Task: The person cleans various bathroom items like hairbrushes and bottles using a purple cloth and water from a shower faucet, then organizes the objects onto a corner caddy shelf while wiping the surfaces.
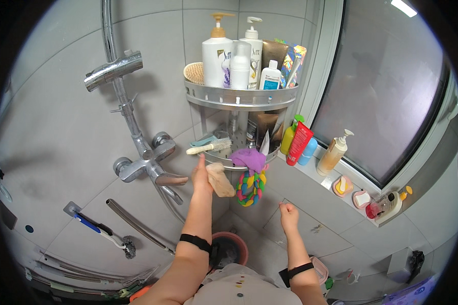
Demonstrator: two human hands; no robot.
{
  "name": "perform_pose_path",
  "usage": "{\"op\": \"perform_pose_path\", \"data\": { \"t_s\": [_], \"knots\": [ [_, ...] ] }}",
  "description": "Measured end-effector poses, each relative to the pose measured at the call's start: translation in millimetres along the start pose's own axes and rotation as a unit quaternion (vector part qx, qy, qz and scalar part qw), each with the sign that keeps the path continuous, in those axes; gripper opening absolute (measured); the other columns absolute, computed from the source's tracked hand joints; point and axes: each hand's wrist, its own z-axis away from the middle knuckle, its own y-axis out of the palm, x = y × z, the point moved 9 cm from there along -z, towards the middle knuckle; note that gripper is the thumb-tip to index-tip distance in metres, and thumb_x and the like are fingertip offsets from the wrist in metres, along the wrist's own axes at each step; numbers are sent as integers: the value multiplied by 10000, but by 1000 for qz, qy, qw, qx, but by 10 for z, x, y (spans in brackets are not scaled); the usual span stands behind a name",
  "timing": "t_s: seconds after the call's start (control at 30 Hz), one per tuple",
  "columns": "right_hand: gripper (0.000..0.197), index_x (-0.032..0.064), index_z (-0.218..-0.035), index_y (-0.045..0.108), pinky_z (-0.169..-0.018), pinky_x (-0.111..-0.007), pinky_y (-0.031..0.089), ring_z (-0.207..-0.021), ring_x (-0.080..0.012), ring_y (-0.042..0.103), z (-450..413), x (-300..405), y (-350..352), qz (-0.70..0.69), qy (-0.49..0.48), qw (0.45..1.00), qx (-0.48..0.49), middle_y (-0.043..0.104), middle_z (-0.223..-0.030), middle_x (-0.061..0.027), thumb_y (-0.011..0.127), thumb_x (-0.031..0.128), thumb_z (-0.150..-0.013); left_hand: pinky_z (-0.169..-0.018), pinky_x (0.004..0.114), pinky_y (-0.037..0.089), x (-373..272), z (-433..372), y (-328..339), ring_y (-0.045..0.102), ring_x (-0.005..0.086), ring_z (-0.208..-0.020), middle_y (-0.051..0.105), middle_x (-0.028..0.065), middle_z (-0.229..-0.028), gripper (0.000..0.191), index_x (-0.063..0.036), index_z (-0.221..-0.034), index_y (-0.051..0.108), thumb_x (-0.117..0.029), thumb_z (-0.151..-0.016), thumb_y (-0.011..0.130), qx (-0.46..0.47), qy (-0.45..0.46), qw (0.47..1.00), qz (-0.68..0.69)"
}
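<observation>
My left hand (201, 178) is raised at the front of the metal corner shelf (244, 100), with a crumpled beige cloth or thin bag (221, 181) held at its palm side. Just above my thumb, a cream-handled round brush (210, 147) lies on the lower tier, beside a light blue item (204, 141). A purple cloth (249, 159) hangs over that tier's rim, and a multicoloured braided ring (248, 196) hangs below it. My right hand (289, 216) is curled in front of the grey tiled wall, lower and to the right; no object shows in it.
Pump bottles (217, 57) and a bristle brush (194, 73) fill the upper tier. Chrome shower fittings (147, 162) project from the left wall. Bottles and soap dishes (342, 185) line the window ledge at right. A pink basin (242, 248) stands on the floor below.
</observation>
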Motion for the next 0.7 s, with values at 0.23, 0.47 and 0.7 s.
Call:
{"op": "perform_pose_path", "data": {
  "t_s": [0.23, 0.47, 0.7],
  "knots": [
    [412, 66, -516, 413, -440, -269, 275, -482, -61, 318, 82, 107, 145, 10, -12, 999, 30, 370, -483, 49, 610, 238, -834, -565, 272, 465, -677, -377, -259, 548, 125, -662, 558, 59, -767, 295, 22, -954, 511, -232, -858, 628, -85, 240, 965, -61],
    [409, 94, -527, 416, -452, -244, 253, -508, -44, 303, 288, 387, 653, 16, -12, 993, 118, 359, -528, 74, 626, 247, -843, -615, 282, 467, -427, 174, -396, 563, 151, -708, 596, 100, -804, 206, 10, -1004, 516, -170, -904, 506, -101, 260, 960, -32],
    [431, 99, -578, 473, -439, -242, 276, -481, -55, 340, 797, 474, 2051, -2, 41, 950, 310, 392, -536, 53, 610, 404, -851, -672, 272, 468, -28, 703, -1274, 571, 156, -756, 596, 100, -839, 189, -18, -1020, 519, -163, -915, 460, -121, 211, 969, -49]
  ]
}}
